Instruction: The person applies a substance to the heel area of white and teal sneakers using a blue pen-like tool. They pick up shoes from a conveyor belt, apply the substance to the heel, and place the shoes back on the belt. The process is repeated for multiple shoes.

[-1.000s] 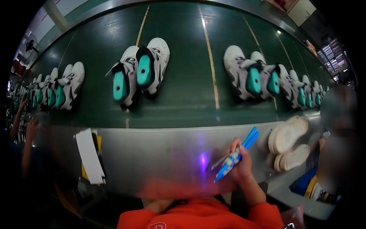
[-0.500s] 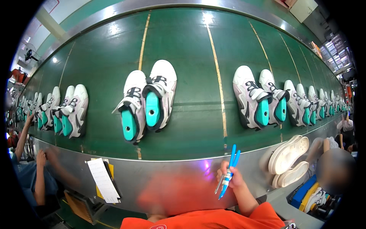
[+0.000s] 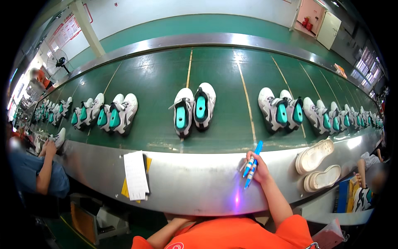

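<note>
My right hand is closed around two blue pens with pale bands, held over the metal ledge beside the green belt. A thin silvery piece also pokes out of the grip. Of my left arm only the forearm shows, low against my orange shirt, and its hand is hidden. Ahead of me on the belt stands a pair of white sneakers with black trim and teal inserts, toes pointing away. Another such pair sits nearer my right hand, apart from it.
A paper slip lies on a yellow and dark pad at left on the metal ledge. Two cream soles rest at right. More sneakers line the green belt. Co-workers sit at both sides; the left one handles a shoe.
My view has tilted up, showing more of the wall and floor beyond the belt. The right hand keeps its hold on the pens. The left co-worker's hands are now at a shoe.
</note>
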Demonstrator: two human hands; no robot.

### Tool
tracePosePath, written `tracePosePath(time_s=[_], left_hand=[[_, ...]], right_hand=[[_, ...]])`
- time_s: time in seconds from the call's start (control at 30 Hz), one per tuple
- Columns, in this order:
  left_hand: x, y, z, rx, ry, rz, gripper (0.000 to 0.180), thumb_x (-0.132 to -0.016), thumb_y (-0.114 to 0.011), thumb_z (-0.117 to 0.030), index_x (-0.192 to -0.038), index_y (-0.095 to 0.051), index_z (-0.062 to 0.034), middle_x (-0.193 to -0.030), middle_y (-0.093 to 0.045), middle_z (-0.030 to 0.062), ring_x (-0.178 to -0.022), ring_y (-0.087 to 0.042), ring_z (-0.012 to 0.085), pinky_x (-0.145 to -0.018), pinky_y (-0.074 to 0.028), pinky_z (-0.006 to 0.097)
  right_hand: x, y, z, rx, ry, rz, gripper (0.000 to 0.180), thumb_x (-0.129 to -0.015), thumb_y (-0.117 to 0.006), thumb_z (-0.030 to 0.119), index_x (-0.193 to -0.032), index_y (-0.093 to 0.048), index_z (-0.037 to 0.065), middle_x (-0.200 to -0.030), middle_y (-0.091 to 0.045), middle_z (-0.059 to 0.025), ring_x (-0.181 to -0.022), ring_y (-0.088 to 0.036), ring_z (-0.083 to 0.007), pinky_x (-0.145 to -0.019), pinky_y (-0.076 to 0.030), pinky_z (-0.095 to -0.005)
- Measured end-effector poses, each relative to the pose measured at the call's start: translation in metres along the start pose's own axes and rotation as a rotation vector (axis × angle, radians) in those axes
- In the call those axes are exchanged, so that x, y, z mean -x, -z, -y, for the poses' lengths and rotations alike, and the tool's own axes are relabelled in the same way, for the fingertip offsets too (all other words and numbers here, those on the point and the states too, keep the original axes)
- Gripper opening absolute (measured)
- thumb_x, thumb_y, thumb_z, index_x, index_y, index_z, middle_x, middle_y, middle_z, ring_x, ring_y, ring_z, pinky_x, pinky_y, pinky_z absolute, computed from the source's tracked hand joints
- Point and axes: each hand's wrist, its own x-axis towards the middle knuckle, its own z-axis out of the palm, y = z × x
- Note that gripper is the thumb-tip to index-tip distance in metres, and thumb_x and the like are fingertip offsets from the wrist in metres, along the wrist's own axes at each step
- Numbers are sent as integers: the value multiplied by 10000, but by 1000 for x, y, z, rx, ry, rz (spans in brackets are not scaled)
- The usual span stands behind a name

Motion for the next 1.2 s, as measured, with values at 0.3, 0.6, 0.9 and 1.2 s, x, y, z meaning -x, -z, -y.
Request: tracePosePath(time_s=[0.3, 0.6, 0.9, 1.2], left_hand=[[85, 71, -59, 209, 240, 174, 304, -860, -558, -245, -1057, -594, -16, -990, -626, 120, -904, -595, 235, -814, -450, 306], [-47, 145, -156, 299, -59, -73, 383, -752, -634, -92, -1121, -558, -27, -1088, -595, 76, -1006, -542, 154, -878, -404, 275], [-285, 121, -96, 164, -145, -798, 909, -651, -784, -314, -1309, -288, 69, -1311, -378, 217, -1232, -360, 291, -1016, -281, 334], [-301, 152, -110, 210, -167, -893, 574, -574, -826, -264, -989, -568, 36, -913, -633, 118, -840, -601, 214, -763, -460, 310]], right_hand=[[-11, 1, -9, -94, -90, 113, 224, -921, -409, 308, -860, -462, 99, -695, -450, 8, -562, -449, -56, -519, -405, -234], [-13, 8, -1, -242, -80, 135, 242, -918, -411, 301, -822, -482, 91, -564, -381, 24, -512, -395, -67, -463, -350, -209], [-8, -4, 6, -253, -121, 157, 263, -932, -367, 310, -810, -469, 102, -546, -353, 22, -466, -351, -91, -426, -303, -215], [-20, 1, -1, -384, -123, 178, 253, -905, -437, 326, -781, -462, 107, -559, -370, 32, -493, -343, -81, -413, -273, -214]])
